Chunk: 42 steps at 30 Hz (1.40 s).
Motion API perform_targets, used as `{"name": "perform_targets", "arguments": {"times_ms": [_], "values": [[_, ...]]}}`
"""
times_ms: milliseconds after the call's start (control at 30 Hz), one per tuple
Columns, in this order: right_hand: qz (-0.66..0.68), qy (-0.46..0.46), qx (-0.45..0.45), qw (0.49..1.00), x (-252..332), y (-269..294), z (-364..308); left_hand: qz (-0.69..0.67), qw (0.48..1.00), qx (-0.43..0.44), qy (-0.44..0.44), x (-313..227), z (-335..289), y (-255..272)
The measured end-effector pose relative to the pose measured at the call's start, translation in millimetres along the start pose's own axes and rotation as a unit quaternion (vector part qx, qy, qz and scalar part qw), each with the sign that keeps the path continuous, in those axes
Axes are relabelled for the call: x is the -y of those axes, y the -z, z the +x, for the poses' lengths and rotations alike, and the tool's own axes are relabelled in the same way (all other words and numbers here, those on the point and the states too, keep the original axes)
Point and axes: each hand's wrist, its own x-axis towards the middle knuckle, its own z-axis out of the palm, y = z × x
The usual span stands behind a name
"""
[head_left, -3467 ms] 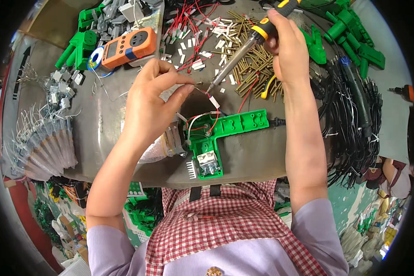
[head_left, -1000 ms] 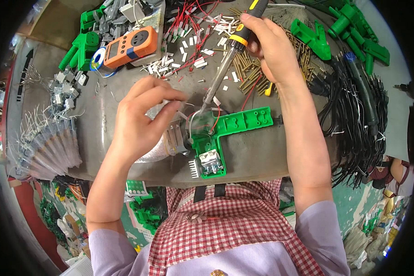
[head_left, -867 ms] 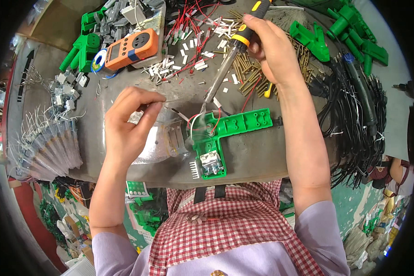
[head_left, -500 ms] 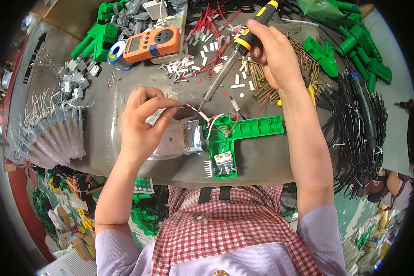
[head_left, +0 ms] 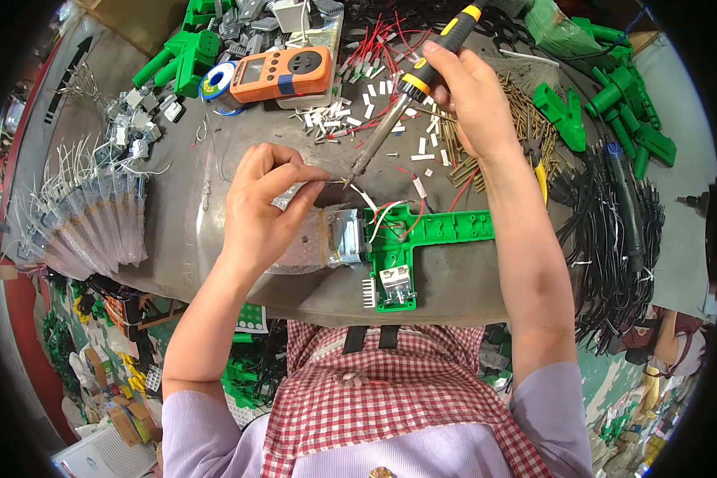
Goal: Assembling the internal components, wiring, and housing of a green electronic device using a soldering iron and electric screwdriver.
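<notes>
Partly put together, with wire ends still loose

Nearest is the red and white checked cloth apron point(head_left: 358, 398). Just past it, on the table point(head_left: 167, 247), lies the green T-shaped plastic shell point(head_left: 454, 226), open side up. A white and silver block point(head_left: 396, 280) already sits in its near end, and wires already curl inside its middle. No cover is on yet. A clear bubble-wrap bundle point(head_left: 303, 243) lies just beside it, on the left.

A bit farther, the left hand point(head_left: 272, 187) pinches a thin silvery strand point(head_left: 337, 181) between thumb and finger. The right hand point(head_left: 474, 99) curls around the black and yellow handle of a long metal soldering iron point(head_left: 381, 135). Its tip is near the strand and the loose end of a thin white wire point(head_left: 365, 197); I can't tell if they touch. A red wire with a white sleeve point(head_left: 419, 188) sticks out too, so joining looks only part done.

Farthest are the brass-coloured screws point(head_left: 534, 119) and an orange boxy meter point(head_left: 285, 72).
</notes>
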Motion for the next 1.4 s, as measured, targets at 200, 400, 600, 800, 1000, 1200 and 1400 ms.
{"name": "perform_targets", "arguments": {"times_ms": [200, 400, 600, 800, 1000, 1200, 1400], "values": [[-0.001, -0.005, 0.007, 1.000, 3.7, -1.1, -2.1, 0.000, 1.000, -0.003, -0.005, 0.1, 1.4, -2.2], [-0.006, -0.007, 0.011, 1.000, -1.1, 1.2, 2.0, 0.009, 1.000, -0.008, -0.004, -0.8, 1.9, -4.1], [0.014, -0.006, -0.003, 1.000, 1.4, 0.7, 0.3, -0.009, 1.000, -0.014, -0.009, -3.0, 3.5, -6.7], [0.020, -0.016, -0.016, 1.000, -2.4, 1.4, -0.6, -0.089, 0.995, -0.007, 0.039, 1.5, 1.2, -5.4], [0.083, -0.033, -0.054, 0.995, 4.9, 15.6, -20.3, -0.080, 0.993, -0.066, 0.062, -7.0, -10.9, -3.9], [0.138, -0.063, -0.092, 0.984, 1.8, 56.9, -66.3, -0.066, 0.998, -0.015, -0.007, -16.8, -45.5, 0.1], [0.100, -0.087, -0.105, 0.986, 6.5, 52.7, -98.0, -0.105, 0.994, 0.013, -0.028, -32.4, -61.9, -18.0]]}}
